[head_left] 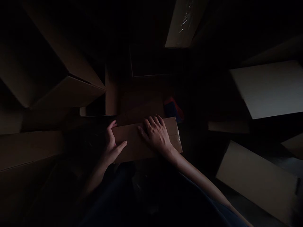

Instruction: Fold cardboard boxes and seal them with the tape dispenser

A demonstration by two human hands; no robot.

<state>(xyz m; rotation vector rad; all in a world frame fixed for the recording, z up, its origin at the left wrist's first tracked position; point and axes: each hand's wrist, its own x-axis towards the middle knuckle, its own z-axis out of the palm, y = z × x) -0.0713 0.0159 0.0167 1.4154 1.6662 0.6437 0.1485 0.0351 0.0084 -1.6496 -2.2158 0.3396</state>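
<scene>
A closed cardboard box (132, 143) lies crosswise in front of me, with shiny clear tape at its right end. My left hand (113, 146) is at the box's left end, its thumb on the top face and its fingers along the end. Across the top, right of the middle, rests my right hand (156, 132). Its fingers bend over the far edge and its thumb lies on the cardboard. Just beyond the far right corner is a red and blue object (172, 109), too dark to name.
Large cardboard boxes (71, 91) crowd the left side. A taped carton (182, 25) stands at the far side. On the right are a pale carton (270, 90) and another box (255, 176) set at an angle. Deep shadow hides much of the floor.
</scene>
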